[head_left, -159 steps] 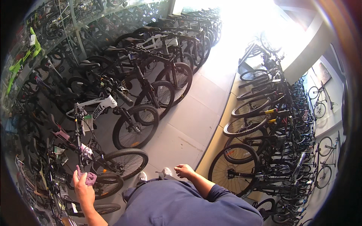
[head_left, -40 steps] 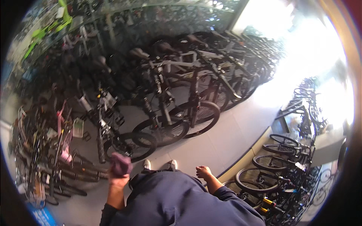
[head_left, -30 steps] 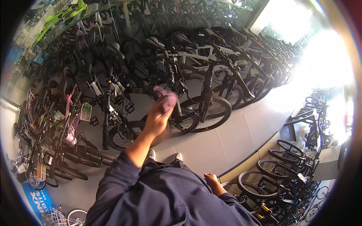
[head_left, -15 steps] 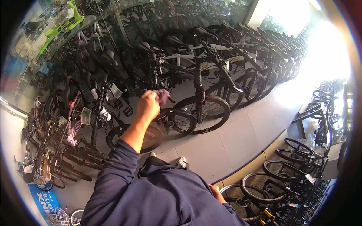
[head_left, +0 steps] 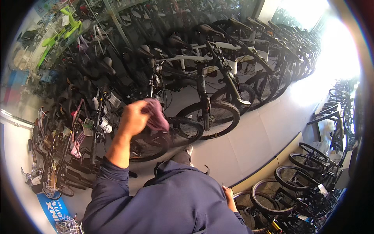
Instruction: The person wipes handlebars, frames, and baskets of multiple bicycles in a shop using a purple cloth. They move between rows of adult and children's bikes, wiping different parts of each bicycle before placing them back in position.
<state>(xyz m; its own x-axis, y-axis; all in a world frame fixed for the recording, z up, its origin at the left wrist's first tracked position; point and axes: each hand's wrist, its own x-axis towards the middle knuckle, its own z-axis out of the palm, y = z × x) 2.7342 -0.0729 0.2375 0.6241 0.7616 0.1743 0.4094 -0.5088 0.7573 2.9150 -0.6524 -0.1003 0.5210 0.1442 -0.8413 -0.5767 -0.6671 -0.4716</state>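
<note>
My left hand [head_left: 134, 119] is raised in front of me, its fingers closed on a purple-pink cloth [head_left: 157, 115]. The cloth hangs from the fingertips over a row of parked bicycles. Behind it stands a bicycle with a dark saddle [head_left: 145, 50], and its handlebar is close to the cloth, though I cannot tell if they touch. A front wheel [head_left: 210, 120] with a knobby tyre stands to the right of the cloth. My right hand [head_left: 228, 192] is low at my right side, mostly hidden by my dark blue top, and its fingers are too small to read.
Bicycles stand tightly packed along the far side and at the left. More wheels [head_left: 272, 196] line a low tan ledge [head_left: 277, 160] on the right. A pale tiled floor [head_left: 233, 150] runs between the rows. A blue sign [head_left: 53, 206] lies low at the left.
My left hand has moved left and nearer, and the cloth now hangs more spread out. My body has shifted a little, with one shoe showing farther forward. My right hand remains low.
</note>
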